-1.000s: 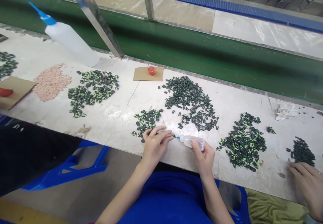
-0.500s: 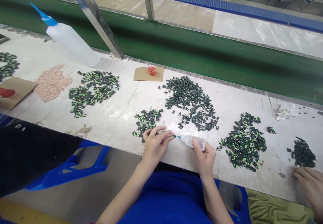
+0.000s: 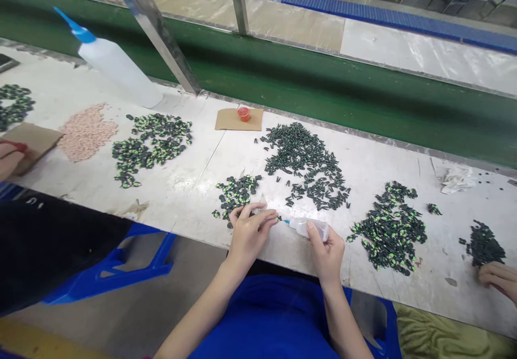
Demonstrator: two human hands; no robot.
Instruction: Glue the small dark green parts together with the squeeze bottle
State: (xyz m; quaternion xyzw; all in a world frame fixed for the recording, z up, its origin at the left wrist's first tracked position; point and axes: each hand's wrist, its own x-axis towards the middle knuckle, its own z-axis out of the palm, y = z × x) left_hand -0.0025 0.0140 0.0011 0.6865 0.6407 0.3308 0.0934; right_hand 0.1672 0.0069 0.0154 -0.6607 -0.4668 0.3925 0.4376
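My right hand (image 3: pixel 326 250) is closed round a small clear squeeze bottle (image 3: pixel 301 226), tipped on its side with its blue nozzle pointing left. At the nozzle's end, my left hand (image 3: pixel 249 229) pinches a tiny dark green piece (image 3: pixel 278 218) between its fingertips. The tip touches or nearly touches that piece; I cannot tell which. Just behind my left hand lies a small pile of dark pieces with bright green marks (image 3: pixel 236 193). Beyond both hands spreads a heap of small dark green rod-like pieces (image 3: pixel 301 151).
A larger green-marked pile (image 3: pixel 390 229) lies to the right, near black pieces (image 3: pixel 487 244) and a co-worker's hand (image 3: pixel 501 279). At the back is a red cup (image 3: pixel 243 114) on cardboard (image 3: pixel 228 119). A big white bottle (image 3: pixel 117 70) stands left, by pink pieces (image 3: pixel 86 131).
My hands and the squeeze bottle have hardly moved. At the far left a co-worker's hand has come into view by the cardboard; the right co-worker's hand has shifted toward the black pile.
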